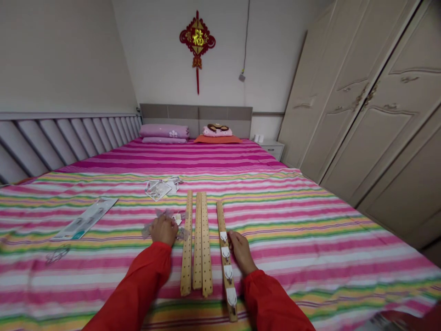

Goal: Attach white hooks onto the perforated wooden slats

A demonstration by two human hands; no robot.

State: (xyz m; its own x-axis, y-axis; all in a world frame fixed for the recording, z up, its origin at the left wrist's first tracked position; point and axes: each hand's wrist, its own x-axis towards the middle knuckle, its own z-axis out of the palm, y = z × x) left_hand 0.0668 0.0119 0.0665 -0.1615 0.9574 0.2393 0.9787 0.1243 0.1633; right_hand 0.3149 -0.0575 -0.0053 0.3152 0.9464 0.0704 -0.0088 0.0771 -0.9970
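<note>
My left hand (164, 230) is closed over crumpled clear plastic wrappers (146, 231), and its fingertips are hidden. A small white hook (178, 218) lies just beyond its fingers. On the right, my right hand (241, 248) grips the edge of a wooden strip (219, 214) with curled fingers. Several white adhesive hooks (228, 273) run in a row down the near half of that strip. Between my hands lie more strips with rows of holes: one wooden strip (187, 248) on the left, and a pair of wooden strips (201, 248) side by side.
A striped sheet (310, 243) covers the bed. Left of my hands are a clear hook package (87, 218) and a thin wire-like bundle (58, 253). More packets (160, 188) lie farther up. Folded bedding (164, 132) sits by the headboard; a wardrobe (361, 105) stands right.
</note>
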